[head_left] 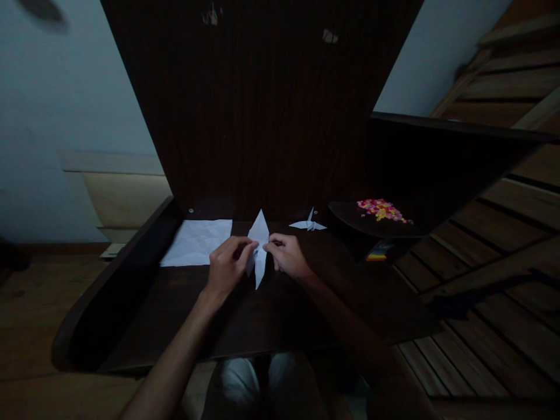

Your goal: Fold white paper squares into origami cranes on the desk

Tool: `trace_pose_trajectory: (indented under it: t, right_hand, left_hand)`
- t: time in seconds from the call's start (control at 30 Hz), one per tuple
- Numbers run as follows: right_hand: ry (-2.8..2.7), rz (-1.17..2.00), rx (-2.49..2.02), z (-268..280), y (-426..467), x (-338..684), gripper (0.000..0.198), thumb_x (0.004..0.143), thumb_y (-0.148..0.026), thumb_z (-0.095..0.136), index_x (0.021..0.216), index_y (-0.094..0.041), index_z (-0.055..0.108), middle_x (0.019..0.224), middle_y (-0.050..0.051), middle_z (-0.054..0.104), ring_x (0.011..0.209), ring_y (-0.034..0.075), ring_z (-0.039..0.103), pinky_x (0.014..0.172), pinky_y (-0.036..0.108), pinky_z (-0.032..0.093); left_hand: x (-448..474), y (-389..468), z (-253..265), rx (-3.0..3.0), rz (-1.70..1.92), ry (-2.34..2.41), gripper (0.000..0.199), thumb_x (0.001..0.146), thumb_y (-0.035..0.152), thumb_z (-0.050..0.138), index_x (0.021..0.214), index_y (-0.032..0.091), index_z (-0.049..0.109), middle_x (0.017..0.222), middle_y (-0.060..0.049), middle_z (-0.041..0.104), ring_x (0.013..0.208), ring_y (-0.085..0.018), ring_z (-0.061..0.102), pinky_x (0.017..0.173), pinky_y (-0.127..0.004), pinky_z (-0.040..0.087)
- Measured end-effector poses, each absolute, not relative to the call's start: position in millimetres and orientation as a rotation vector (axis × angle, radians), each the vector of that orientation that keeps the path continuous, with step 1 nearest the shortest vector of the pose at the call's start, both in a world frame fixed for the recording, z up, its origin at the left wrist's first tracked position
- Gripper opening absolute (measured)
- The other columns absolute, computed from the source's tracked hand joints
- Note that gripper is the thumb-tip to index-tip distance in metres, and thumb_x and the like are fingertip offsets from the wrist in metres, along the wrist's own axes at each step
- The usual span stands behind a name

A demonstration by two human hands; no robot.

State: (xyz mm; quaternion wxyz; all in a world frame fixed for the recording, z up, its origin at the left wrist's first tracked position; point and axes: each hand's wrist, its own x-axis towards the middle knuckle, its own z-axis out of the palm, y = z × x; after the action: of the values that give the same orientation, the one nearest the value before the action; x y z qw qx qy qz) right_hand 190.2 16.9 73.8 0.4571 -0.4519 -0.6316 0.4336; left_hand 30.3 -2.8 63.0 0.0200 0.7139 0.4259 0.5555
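Note:
Between my two hands is a piece of folded white origami paper (pixel 259 227), with one point up and a narrower point hanging down. My left hand (pixel 228 259) pinches its left edge with thumb and forefinger. On the other side my right hand (pixel 289 255) pinches the paper near its middle. A creased white paper sheet (pixel 196 242) lies flat on the dark desk to the left. Behind my right hand rests a folded paper crane (pixel 310 224) with its wings spread.
A heap of small pink, red and yellow pieces (pixel 381 210) sits on a dark raised shelf (pixel 350 217) at the right. The dark desk (pixel 175 326) has a tall back panel (pixel 262 116) and a raised left side. Wooden slats (pixel 503 233) stand at the far right.

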Motion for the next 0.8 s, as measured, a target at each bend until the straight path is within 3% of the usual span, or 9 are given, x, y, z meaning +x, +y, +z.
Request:
trace_pose_trajectory:
  t: [0.27,0.4,0.57,0.8]
  right_hand:
    - [-1.545,1.006,-1.078,72.4,16.9,193.5,0.019,0.078,-0.035,0.058,0.073,-0.017,0.058,0.048,-0.006,0.05,0.032,0.007,0.046,0.03,0.015,0.029]
    - [-1.56,1.009,-1.023,71.4,16.7,194.1,0.023,0.08,-0.04,0.059,0.075,-0.017,0.057,0.06,-0.004,0.056,0.035,0.005,0.047,0.03,0.015,0.032]
    - [-1.499,0.996,-1.007,65.8,20.8,194.6,0.027,0.077,-0.04,0.063,0.089,-0.02,0.048,0.08,-0.003,0.06,0.037,0.004,0.051,0.027,0.014,0.035]
    - [-1.362,1.143,-0.902,63.4,27.1,187.4,0.032,0.077,-0.042,0.062,0.087,-0.023,0.039,0.072,-0.007,0.057,0.042,0.008,0.058,0.036,0.018,0.05]
  left_hand:
    - [29.4,-3.2,62.8,2.311,1.613,1.31,0.024,0.082,0.021,0.063,0.106,0.018,0.061,0.094,-0.005,0.068,0.078,-0.015,0.063,0.072,-0.029,0.052]
    - [29.8,-4.6,60.2,2.193,1.639,1.346,0.026,0.083,0.022,0.061,0.109,0.018,0.063,0.089,-0.003,0.07,0.075,-0.015,0.065,0.074,-0.029,0.054]
    - [29.5,-3.2,56.3,1.831,1.651,1.244,0.028,0.085,0.03,0.06,0.11,0.019,0.063,0.099,-0.005,0.071,0.084,-0.018,0.069,0.077,-0.03,0.055]
    - [39.1,-6.8,58.5,1.693,1.668,1.164,0.024,0.081,0.031,0.066,0.101,0.019,0.063,0.082,-0.002,0.07,0.074,-0.017,0.068,0.072,-0.03,0.056]
